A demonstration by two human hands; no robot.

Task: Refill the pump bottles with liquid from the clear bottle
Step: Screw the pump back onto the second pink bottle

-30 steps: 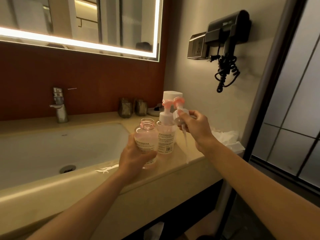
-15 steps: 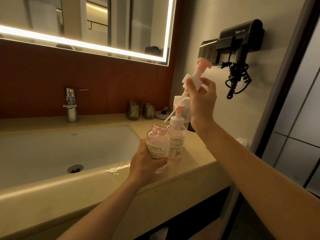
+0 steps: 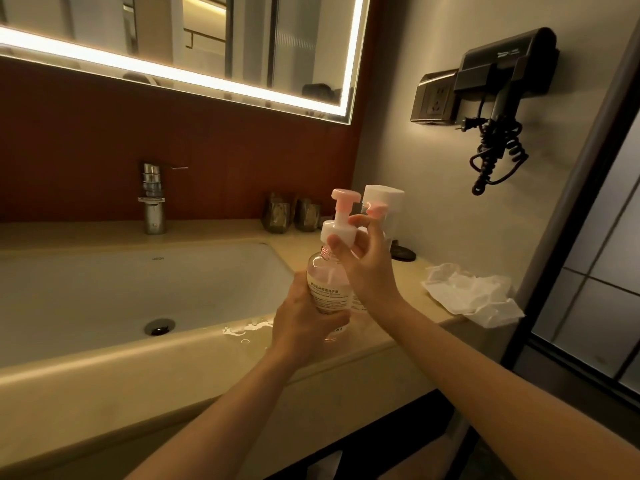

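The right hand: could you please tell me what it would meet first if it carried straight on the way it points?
The right hand pinches the pump head; beyond that, probably the dark cups by the red wall, though depth is unclear.

Both bare forearms enter from the near edge and converge at the centre of the view. The left forearm rises from the near left; the left hand (image 3: 304,320) shows its back to the camera and grips the lower body of the pump bottle (image 3: 325,289), thumb across the near side. The right forearm crosses from the near right. The right hand (image 3: 363,268) sits above and just right of the left, its curled fingers (image 3: 358,221) and thumb pinching the collar of the pump head (image 3: 337,232).
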